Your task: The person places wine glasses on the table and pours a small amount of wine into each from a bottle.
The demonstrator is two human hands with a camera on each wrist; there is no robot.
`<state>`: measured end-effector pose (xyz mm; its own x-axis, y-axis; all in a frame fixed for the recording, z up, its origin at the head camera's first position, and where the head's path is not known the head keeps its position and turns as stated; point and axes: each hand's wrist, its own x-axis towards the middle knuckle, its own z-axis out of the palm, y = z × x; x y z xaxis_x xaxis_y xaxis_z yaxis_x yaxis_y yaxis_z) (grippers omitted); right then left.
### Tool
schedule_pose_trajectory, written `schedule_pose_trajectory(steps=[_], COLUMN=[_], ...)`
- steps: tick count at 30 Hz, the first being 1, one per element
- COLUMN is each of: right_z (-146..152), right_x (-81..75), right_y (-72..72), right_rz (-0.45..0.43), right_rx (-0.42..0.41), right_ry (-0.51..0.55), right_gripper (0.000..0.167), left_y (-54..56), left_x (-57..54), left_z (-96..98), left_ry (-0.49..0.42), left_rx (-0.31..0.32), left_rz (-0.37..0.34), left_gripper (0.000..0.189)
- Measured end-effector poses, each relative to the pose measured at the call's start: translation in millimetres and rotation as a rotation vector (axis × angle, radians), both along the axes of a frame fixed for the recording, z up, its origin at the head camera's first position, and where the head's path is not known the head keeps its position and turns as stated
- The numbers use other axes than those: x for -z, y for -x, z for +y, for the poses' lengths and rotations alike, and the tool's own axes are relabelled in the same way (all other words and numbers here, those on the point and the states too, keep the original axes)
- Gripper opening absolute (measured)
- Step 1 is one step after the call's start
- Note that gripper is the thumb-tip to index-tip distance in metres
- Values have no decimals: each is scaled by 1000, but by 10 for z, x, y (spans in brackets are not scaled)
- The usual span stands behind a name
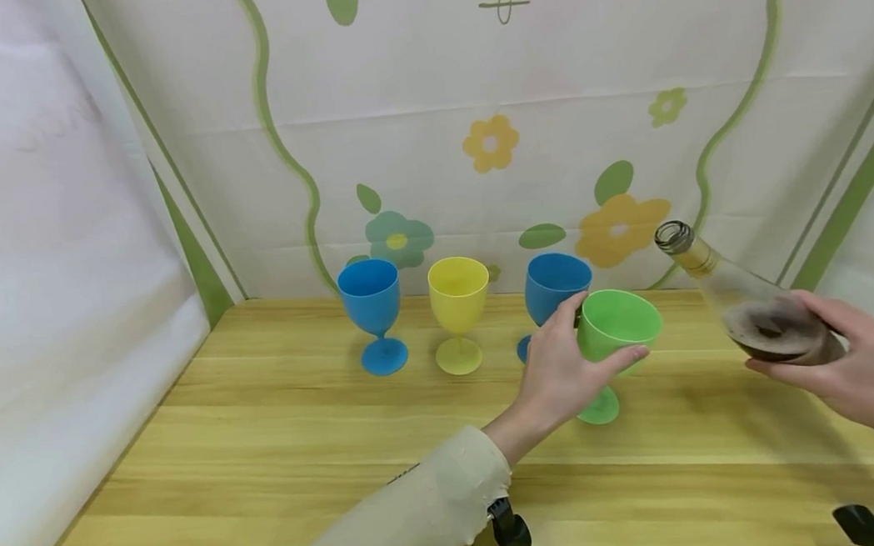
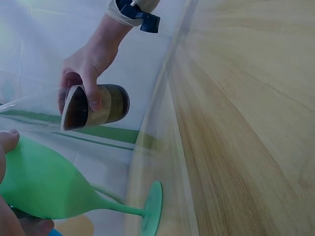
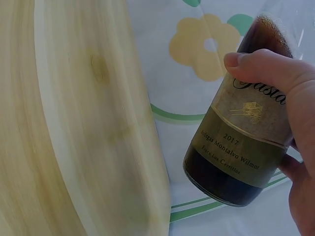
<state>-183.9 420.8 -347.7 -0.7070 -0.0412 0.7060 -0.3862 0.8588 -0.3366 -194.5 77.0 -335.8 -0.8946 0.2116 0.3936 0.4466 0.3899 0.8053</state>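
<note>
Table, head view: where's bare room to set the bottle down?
Widest bare patch: the table, left of the left sleeve and in front of the left blue goblet and yellow goblet. Another lies right of the green goblet, below the bottle in the right hand. Crowded: the right blue goblet, green goblet and left hand bunch together.

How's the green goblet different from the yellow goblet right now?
The green goblet is gripped by the left hand, while the yellow goblet stands untouched. The yellow goblet is also farther back than the green goblet. Both have a stem and a round foot.
</note>
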Motion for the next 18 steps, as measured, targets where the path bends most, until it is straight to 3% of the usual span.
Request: schedule_pose_trajectory(steps=[6,12,18], right_z=[54,116,152], right_x=[-65,-77,-50], right_y=[-8,-63,-71], right_rz=[-8,-56,-26], right_rx=[-70,-28,-37], right_ry=[-50,-85,-125], right_gripper=[90,94,104], left_y=[1,10,21], left_x=[8,33,56], left_z=[-1,-10,-22], left_ry=[13,10,7], left_rx=[-21,-13,-10], left_rz=[8,14,27], left_gripper=[88,87,88])
